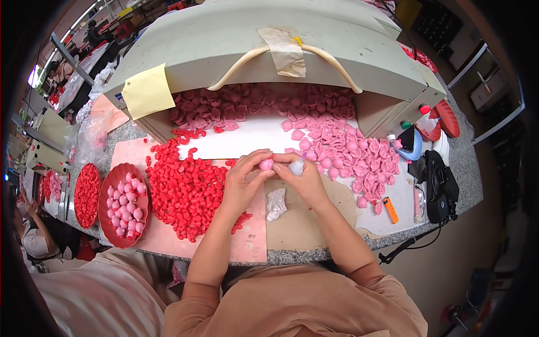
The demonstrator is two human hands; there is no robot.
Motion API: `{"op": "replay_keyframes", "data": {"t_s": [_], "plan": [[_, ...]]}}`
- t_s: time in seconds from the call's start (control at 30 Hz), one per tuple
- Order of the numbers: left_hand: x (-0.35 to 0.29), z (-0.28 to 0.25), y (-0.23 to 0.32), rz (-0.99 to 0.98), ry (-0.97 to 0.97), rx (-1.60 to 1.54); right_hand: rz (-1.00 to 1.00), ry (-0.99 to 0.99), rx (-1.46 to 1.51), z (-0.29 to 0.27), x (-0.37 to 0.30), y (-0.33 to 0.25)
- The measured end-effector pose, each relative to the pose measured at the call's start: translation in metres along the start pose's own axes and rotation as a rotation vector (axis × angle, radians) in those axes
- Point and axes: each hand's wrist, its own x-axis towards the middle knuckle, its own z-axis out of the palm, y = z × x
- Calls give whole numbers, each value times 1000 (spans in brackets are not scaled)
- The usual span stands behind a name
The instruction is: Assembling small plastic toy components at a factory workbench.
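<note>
My left hand [242, 181] pinches a small round pink piece [266, 164] between thumb and fingers over the middle of the bench. Right beside it, my right hand [307, 182] is closed around a small translucent squeeze bottle [296, 167] with a purplish tip, while its fingertips meet the pink piece. To the left of my left hand lies a wide heap of small glossy red pieces [188, 194]. Beyond my right hand spreads a pile of pink cup-shaped and ball-shaped pieces [359, 154]. Just below my hands sits a crumpled white tissue [276, 204] on brown paper.
A grey metal box [269, 56] arches over the back, with more pink pieces inside. Left stand a red dish [147, 216] of pink balls and a basket of red pieces [87, 196]. Right are an orange lighter [391, 210], a black bag [439, 188] and bottles. Another person sits left.
</note>
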Motion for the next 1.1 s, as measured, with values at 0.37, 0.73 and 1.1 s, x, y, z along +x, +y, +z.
{"op": "replay_keyframes", "data": {"t_s": [0.37, 0.73, 1.1], "plan": [[-1, -3, -3, -46, -66, -14, 23, 2, -98, -3, -1, 0], [0, -5, -7, 64, -58, 38, -63, 20, -194, -2, -1, 2], [0, -2, -1, 24, -26, 30, -130, 43, -198, 0, -1, 4]]}}
